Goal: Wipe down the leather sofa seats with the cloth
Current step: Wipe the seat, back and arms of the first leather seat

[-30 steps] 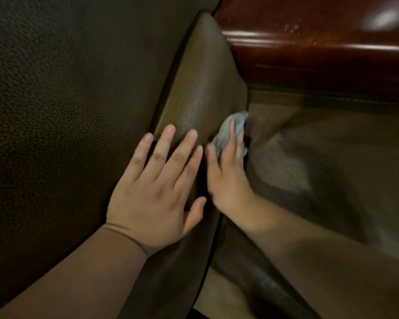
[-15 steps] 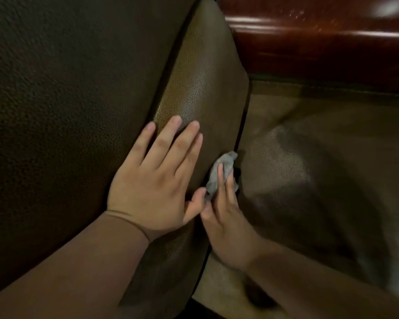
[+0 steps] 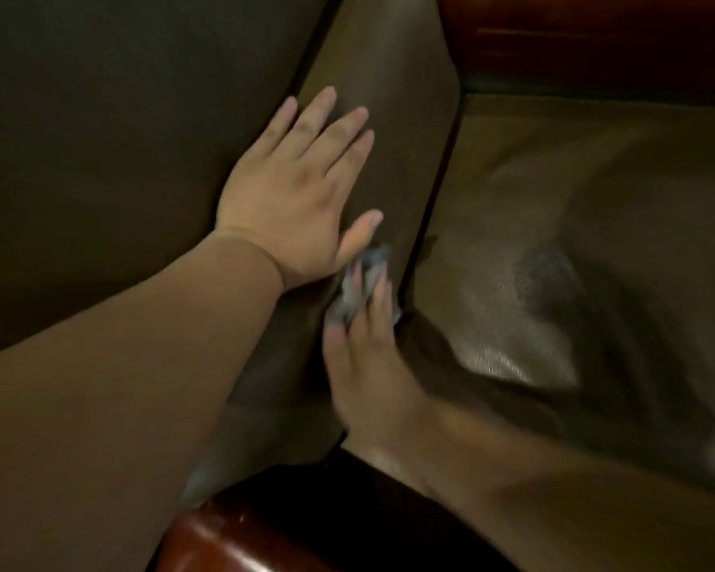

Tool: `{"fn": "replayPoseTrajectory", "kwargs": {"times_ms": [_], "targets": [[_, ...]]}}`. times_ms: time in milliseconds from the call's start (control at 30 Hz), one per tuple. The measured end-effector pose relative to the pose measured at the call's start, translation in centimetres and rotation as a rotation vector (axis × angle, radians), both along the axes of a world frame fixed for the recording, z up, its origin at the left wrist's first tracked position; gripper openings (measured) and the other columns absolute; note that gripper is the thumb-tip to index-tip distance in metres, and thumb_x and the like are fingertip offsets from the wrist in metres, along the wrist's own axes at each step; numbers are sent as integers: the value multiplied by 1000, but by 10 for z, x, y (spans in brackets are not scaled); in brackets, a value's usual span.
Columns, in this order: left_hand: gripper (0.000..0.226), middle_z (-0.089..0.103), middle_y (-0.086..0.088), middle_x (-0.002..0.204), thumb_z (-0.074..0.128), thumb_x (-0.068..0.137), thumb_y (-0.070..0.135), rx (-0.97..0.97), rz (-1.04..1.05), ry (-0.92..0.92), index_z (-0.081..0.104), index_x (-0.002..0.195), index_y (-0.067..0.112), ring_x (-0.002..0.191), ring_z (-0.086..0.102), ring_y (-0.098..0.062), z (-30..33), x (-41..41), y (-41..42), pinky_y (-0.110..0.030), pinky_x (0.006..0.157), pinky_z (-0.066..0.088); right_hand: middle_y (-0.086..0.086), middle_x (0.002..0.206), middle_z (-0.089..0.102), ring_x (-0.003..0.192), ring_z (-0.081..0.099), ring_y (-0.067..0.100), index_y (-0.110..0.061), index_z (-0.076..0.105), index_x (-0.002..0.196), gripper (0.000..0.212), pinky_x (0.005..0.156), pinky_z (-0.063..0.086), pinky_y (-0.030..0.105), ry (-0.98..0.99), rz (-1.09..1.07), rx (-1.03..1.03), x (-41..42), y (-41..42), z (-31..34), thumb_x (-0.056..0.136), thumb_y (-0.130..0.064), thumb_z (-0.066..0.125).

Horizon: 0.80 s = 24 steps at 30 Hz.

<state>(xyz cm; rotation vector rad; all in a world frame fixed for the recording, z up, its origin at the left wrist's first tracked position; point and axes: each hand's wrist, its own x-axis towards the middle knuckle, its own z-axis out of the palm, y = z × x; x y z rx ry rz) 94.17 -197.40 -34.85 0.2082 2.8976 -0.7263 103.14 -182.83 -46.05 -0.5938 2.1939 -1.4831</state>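
While the left hand (image 3: pixel 294 192) lies flat with fingers spread on the cushion (image 3: pixel 389 117) at centre frame, the right hand (image 3: pixel 368 365) presses a grey cloth (image 3: pixel 358 282) under straight fingers into the gap beside the sofa seat (image 3: pixel 554 200).

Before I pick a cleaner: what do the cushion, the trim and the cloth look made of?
Cushion: seemingly leather or faux leather, brown, with a soft sheen.
Trim: likely lacquered wood, reddish and glossy with bright highlights.
Cloth: soft grey fabric, bunched; too blurred to tell the weave.
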Motion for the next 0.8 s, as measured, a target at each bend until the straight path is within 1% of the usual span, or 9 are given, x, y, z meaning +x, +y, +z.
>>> {"fn": "replayPoseTrajectory", "kwargs": {"times_ms": [133,200,333,467,533,600,700,733,800], "targets": [[77,18,-12,175,13,102,55,52,88,37,33,164,12,162,10,-32,9,35,12,-52,131,10,8,173,-14,160,-9,25,-22,-11,164,58,129,-3,42,-225,-201,88,-85,-25,6,113,-41,11],[69,19,-19,173,25,105,44,122,124,93,34,163,7,162,14,-34,8,108,14,-50,132,12,10,172,-20,159,-16,25,-26,-14,163,57,128,-8,41,-222,-144,75,-43,-28,18,113,-37,12],[70,23,-31,168,46,99,31,115,95,121,34,160,-3,158,23,-44,7,275,21,-53,130,15,-5,163,-42,155,-30,17,-52,-35,147,64,129,-10,42,-79,143,25,100,-7,44,97,-65,1],[79,18,-28,171,46,98,42,117,72,118,31,162,-3,159,19,-42,-13,292,10,-51,131,11,6,167,-28,156,-21,40,-20,-14,164,65,128,-7,53,13,6,85,24,-27,31,106,-47,-2],[82,16,-26,172,45,97,44,130,58,140,28,163,-3,160,17,-40,-16,289,8,-51,131,11,6,171,-20,158,-11,41,-17,-8,165,60,128,-3,56,-140,-194,118,-11,-37,30,112,-36,11],[83,17,-26,172,46,96,43,138,58,157,28,162,-4,160,18,-40,-15,290,9,-51,131,12,14,171,-20,158,-9,40,-21,-16,164,67,128,-2,56,-317,-212,191,15,-41,31,109,-48,12],[82,21,-27,170,46,96,43,149,47,170,30,161,-4,159,20,-41,-10,289,12,-51,131,15,22,166,-30,154,-20,48,-31,-52,139,70,122,-8,64,-471,-15,210,106,-43,39,104,-48,5],[82,21,-27,170,46,96,44,146,43,170,30,161,-4,159,21,-41,-10,288,12,-52,131,16,20,166,-31,155,-19,46,-36,-55,136,72,121,-7,63,-618,-89,147,110,-45,41,106,-54,8],[83,20,-26,170,47,96,43,139,46,162,30,161,-5,159,20,-41,-11,288,11,-52,131,16,12,170,-26,158,-13,40,-31,-33,157,80,123,-9,56,-784,-256,245,82,-51,39,103,-68,14]]}}
